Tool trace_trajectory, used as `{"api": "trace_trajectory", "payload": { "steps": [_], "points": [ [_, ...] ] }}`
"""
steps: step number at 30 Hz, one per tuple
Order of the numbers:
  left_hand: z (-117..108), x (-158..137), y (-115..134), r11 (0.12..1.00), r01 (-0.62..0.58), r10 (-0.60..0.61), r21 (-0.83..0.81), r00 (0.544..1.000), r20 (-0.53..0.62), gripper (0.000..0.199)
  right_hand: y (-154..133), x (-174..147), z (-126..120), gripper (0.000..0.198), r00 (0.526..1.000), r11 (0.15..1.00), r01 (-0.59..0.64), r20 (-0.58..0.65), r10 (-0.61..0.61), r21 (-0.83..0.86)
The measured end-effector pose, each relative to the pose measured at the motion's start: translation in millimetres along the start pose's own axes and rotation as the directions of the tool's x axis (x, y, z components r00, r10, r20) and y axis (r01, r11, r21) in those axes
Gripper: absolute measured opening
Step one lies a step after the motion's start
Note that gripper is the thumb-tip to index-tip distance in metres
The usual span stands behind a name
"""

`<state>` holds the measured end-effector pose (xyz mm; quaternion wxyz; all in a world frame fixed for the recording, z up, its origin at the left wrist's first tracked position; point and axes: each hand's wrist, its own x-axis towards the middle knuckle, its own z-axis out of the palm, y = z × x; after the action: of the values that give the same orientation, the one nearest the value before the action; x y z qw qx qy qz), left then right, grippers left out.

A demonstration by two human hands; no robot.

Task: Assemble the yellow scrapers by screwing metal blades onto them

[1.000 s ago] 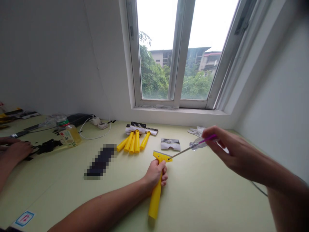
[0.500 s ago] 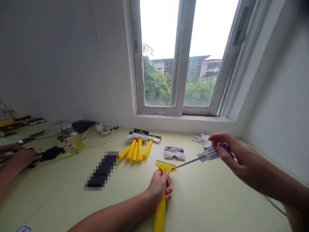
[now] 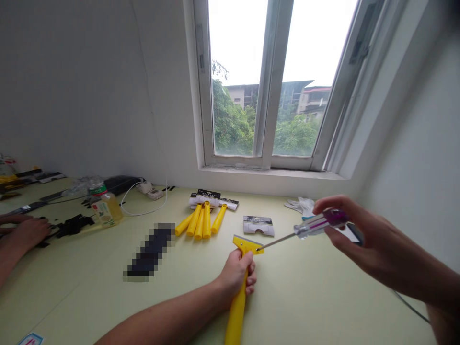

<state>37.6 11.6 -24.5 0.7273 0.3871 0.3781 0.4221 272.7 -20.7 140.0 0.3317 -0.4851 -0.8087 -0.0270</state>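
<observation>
My left hand (image 3: 239, 275) is wrapped round the neck of a yellow scraper (image 3: 237, 311), its bladed head pointing away from me and its long handle running toward the near edge of the view. In my right hand (image 3: 354, 227) is a screwdriver (image 3: 316, 224) with a clear and purple handle, held between thumb and fingers. The screwdriver's tip touches the right side of the scraper's head, at a screw spot. Just beyond the head lies a grey and black packaging card (image 3: 258, 225) with a notch in its near edge.
Several yellow scrapers (image 3: 199, 221) with cards on their heads lie behind, left of the card. A white glove (image 3: 302, 206) is near the wall. A blurred-out dark object (image 3: 153, 251), a drink bottle (image 3: 106, 206) and a co-worker's hand (image 3: 30, 232) are left.
The fingers of my right hand have opened out somewhat, showing more of the screwdriver's purple handle. Its tip stays at the scraper's head, and my left hand keeps its hold.
</observation>
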Motion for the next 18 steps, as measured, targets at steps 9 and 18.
{"api": "trace_trajectory", "payload": {
  "steps": [9, 18],
  "points": [
    [-2.2, -0.2, 1.3, 1.000, 0.001, -0.001, 0.002, 1.000, -0.009, 0.032, -4.5, 7.9, 12.0, 0.035, 0.952, 0.876, -0.303, -0.154, 0.264, -0.375],
    [-2.3, 0.0, -1.1, 1.000, 0.002, -0.002, 0.019, 1.000, -0.016, 0.029, -17.4, 5.3, 4.8, 0.027, 0.990, 0.987, -0.126, -0.079, 0.119, -0.102]
  ]
}}
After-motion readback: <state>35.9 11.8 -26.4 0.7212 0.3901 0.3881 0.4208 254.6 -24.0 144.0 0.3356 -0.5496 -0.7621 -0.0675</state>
